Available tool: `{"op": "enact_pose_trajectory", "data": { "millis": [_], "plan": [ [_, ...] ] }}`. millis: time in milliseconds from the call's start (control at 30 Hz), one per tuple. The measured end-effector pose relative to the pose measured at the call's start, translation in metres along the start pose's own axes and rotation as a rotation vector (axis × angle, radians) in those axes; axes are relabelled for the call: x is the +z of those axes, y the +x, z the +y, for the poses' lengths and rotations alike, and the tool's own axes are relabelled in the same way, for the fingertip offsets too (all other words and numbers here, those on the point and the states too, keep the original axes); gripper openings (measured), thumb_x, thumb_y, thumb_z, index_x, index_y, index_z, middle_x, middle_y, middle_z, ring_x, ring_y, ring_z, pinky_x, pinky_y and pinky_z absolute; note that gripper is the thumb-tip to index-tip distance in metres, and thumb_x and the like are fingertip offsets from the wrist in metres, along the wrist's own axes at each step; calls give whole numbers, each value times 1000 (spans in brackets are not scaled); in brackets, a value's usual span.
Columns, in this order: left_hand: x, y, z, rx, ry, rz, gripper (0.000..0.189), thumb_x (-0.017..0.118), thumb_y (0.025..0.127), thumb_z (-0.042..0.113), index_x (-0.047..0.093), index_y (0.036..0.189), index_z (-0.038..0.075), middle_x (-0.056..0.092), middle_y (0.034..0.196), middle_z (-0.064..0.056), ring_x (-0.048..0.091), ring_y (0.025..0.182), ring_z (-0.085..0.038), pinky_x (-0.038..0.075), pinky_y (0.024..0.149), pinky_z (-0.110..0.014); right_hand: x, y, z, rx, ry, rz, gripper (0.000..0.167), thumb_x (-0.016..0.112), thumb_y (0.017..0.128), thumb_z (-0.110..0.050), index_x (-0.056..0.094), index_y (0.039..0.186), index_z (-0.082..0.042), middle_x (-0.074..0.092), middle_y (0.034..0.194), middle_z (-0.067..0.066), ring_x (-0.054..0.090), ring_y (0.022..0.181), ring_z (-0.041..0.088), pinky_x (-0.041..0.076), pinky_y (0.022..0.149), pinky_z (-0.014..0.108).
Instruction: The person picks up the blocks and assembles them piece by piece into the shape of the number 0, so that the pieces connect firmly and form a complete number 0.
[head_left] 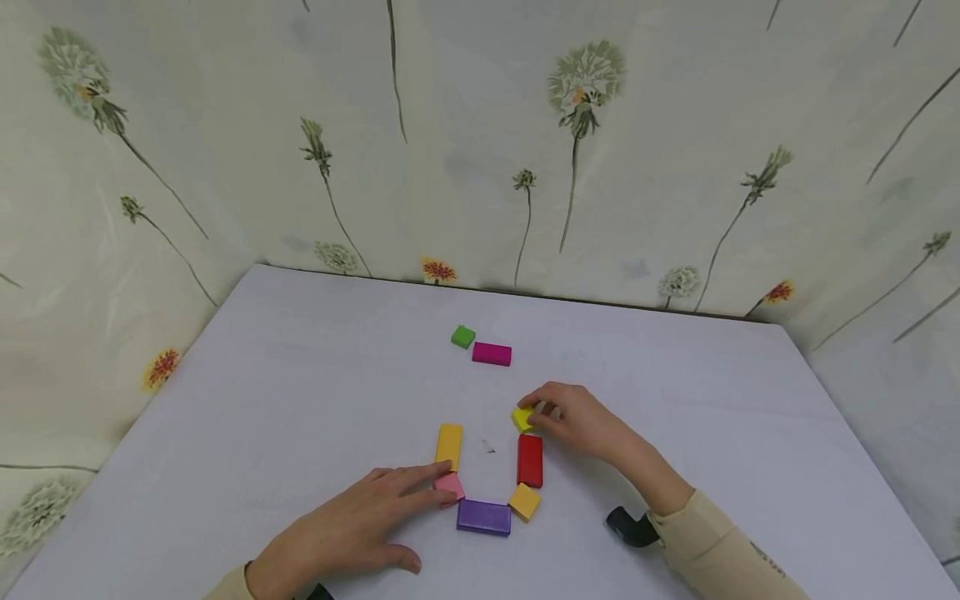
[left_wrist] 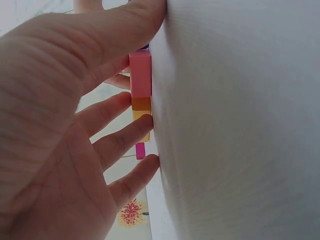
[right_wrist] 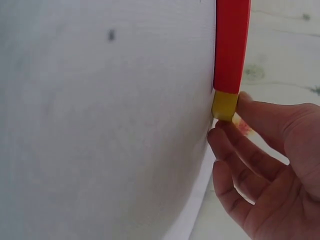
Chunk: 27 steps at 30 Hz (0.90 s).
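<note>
My right hand (head_left: 581, 421) pinches a small yellow block (head_left: 522, 419) between thumb and fingers, at the far end of a red block (head_left: 530, 461). In the right wrist view the yellow block (right_wrist: 225, 105) sits on the table against the red one. Fingers spread, my left hand (head_left: 367, 517) lies low over the table, its fingertips at a pink block (head_left: 449, 487) and the near end of a yellow-orange block (head_left: 449, 446). A purple block (head_left: 483, 517) and a small orange block (head_left: 524, 502) join the two sides into a U shape.
Farther back on the white table (head_left: 337, 367) lie a small green block (head_left: 462, 337) and a magenta block (head_left: 492, 354), close together. A flower-patterned curtain (head_left: 465, 150) hangs behind the table. A black strap piece (head_left: 632, 527) shows by the right sleeve.
</note>
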<state>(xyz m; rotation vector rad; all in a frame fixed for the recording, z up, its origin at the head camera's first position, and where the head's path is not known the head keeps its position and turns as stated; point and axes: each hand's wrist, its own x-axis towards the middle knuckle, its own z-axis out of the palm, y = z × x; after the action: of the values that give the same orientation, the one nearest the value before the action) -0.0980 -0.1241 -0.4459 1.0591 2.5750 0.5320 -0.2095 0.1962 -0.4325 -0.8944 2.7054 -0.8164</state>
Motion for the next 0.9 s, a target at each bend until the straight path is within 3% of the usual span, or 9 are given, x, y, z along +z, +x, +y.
{"op": "enact_pose_trajectory", "data": {
  "millis": [633, 900],
  "plan": [
    [1, -3, -2, 46, -23, 34, 76, 79, 80, 43, 43, 147, 36, 28, 158, 4, 36, 137, -18, 36, 105, -48, 4, -1, -1, -13, -50, 7, 25, 69, 92, -14, 69, 117, -11, 66, 105, -4, 61, 89, 10, 52, 77, 29],
    [3, -4, -3, 69, -17, 55, 77, 79, 79, 43, 43, 147, 35, 28, 157, 3, 36, 137, -19, 37, 103, -49, -7, -18, -13, 49, -116, 102, 28, 69, 93, -21, 68, 121, -16, 65, 111, -5, 61, 94, 13, 54, 79, 35]
  ]
}}
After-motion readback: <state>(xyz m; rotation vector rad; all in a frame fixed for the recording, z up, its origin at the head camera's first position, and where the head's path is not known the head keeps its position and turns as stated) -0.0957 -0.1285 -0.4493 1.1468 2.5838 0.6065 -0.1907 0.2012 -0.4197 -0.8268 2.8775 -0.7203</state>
